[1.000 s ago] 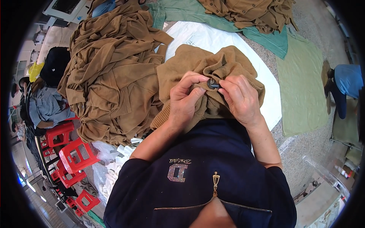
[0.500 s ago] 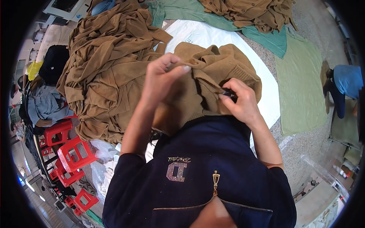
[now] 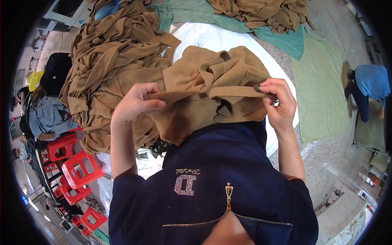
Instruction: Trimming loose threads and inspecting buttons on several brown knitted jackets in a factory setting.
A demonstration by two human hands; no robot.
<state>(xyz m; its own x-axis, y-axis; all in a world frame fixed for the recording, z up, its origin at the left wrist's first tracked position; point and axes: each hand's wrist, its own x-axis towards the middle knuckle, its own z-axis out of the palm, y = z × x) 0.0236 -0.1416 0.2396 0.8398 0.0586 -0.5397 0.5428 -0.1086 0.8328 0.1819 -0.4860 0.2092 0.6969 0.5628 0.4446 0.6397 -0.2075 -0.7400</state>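
A brown knit garment [image 3: 192, 112] with ribbed edges lies bunched across my lap. One narrow band of it is stretched sideways between my hands. At the band's left end, my left hand [image 3: 139, 102] pinches the fabric between thumb and fingers. My right hand [image 3: 281, 102] grips the other end, its fingers closed. A small dark object [image 3: 275, 101] shows in that same hand, mostly covered by the fingers; its kind cannot be made out. Near the right fingertips a dark round spot [image 3: 257, 88], perhaps a button, sits against the band.
A large heap of brown knitwear [image 3: 110, 81] rises at my left, and another brown pile [image 3: 269, 12] lies far ahead on green cloth [image 3: 281, 43]. White sheeting [image 3: 204, 34] spreads beyond my lap. Red stools [image 3: 81, 169] stand at left. A person in blue [image 3: 369, 83] is at far right.
My hands have moved apart, the left outward and lower, the right farther right. The garment's band, bunched between them before, is now drawn out nearly straight.
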